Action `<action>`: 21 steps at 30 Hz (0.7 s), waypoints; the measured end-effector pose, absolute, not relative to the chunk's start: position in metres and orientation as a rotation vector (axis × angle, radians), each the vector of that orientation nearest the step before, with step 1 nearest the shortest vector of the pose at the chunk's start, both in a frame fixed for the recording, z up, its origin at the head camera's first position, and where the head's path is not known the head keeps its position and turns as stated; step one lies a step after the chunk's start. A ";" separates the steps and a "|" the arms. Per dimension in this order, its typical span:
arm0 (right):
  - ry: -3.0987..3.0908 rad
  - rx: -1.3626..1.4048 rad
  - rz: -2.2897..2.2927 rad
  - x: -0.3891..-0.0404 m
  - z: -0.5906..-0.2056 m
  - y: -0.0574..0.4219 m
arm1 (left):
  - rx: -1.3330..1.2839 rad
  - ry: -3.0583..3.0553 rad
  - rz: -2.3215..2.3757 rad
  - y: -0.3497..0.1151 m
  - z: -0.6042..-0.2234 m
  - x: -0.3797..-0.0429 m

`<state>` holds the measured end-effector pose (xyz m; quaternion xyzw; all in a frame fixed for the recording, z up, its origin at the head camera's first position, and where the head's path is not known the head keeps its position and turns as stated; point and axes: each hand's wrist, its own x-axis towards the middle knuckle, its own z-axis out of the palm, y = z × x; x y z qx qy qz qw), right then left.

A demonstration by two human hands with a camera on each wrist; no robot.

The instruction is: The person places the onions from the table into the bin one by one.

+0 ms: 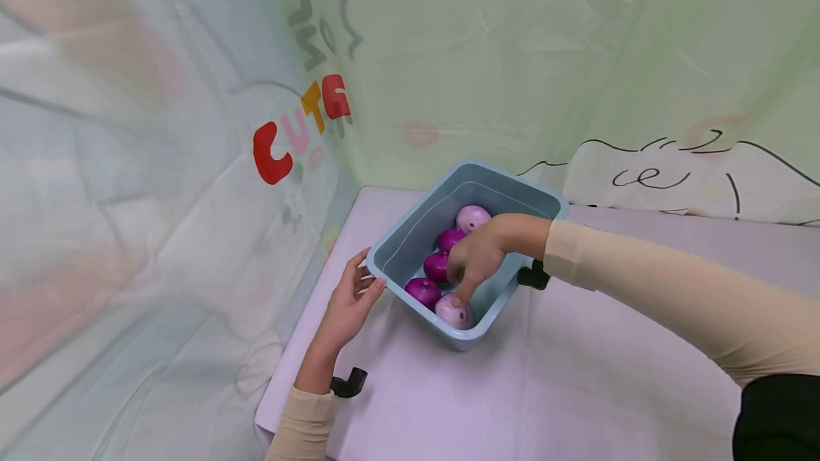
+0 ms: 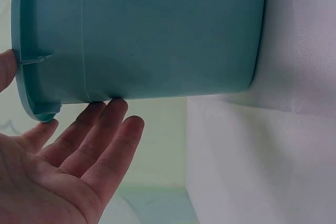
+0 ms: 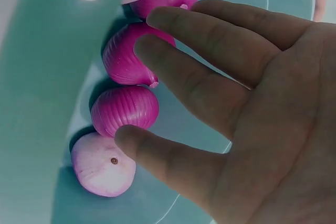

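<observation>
Several onions stand in a row along one long wall inside a blue plastic basin (image 1: 410, 215). A pale onion (image 1: 473, 219) lies at the far end and another pale onion (image 1: 455, 313) at the near end. Between them are purple onions (image 1: 423, 292). My right hand (image 1: 480, 255) reaches down into the basin, its spread fingers (image 3: 184, 72) over the row and overlapping the onions in the right wrist view. At the left corner, my left hand (image 1: 349, 301) holds the basin, thumb at the rim and fingertips (image 2: 118, 106) against the outer wall.
The basin stands on a table with a pale lilac cloth (image 1: 576, 375), near its back left corner. Printed fabric sheets (image 1: 480, 55) hang behind it and along the left side. A black wrist mount (image 1: 534, 275) on the right wrist sits by the basin's right wall.
</observation>
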<state>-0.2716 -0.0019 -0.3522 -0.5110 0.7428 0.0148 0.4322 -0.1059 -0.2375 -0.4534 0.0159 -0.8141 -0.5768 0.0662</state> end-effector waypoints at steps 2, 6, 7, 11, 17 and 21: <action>1.852 -1.272 0.031 -0.272 -0.352 -0.001 | 0.035 -2.453 -1.741 -0.241 -0.462 -0.109; 1.883 -1.267 -0.043 -0.273 -0.350 0.010 | -0.016 -2.458 -1.742 -0.247 -0.479 -0.121; 1.897 -1.272 -0.089 -0.272 -0.349 0.014 | -0.030 -2.464 -1.734 -0.246 -0.479 -0.122; 2.023 -1.274 -0.375 -0.264 -0.337 0.036 | -0.071 -2.522 -1.669 -0.247 -0.475 -0.127; 2.392 -1.236 -0.778 -0.242 -0.323 0.076 | -0.083 -2.669 -1.425 -0.263 -0.454 -0.130; 2.722 -1.032 -0.836 -0.239 -0.334 0.111 | -0.067 -2.734 -1.101 -0.283 -0.435 -0.136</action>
